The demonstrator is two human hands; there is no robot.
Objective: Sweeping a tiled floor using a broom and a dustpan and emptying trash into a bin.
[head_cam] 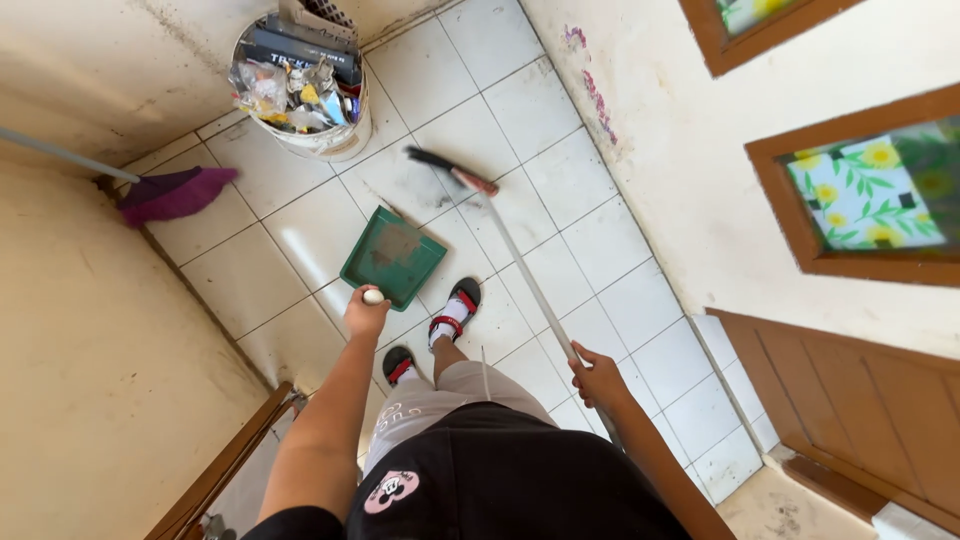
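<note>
I am seeing two brooms, the one in my grip [530, 275] and a purple one [172, 194], one dustpan [392, 258], one bin [305, 85], two sandals [458, 305] and two windows [870, 190].

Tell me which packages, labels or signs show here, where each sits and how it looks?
Dark flat box: lying on top of the white bucket by the far wall, black with pale print.
Crumpled wrappers: piled inside that bucket, silvery, clear, with yellow and blue bits.
Round patch: on the person's dark shorts, pink and white.
</note>
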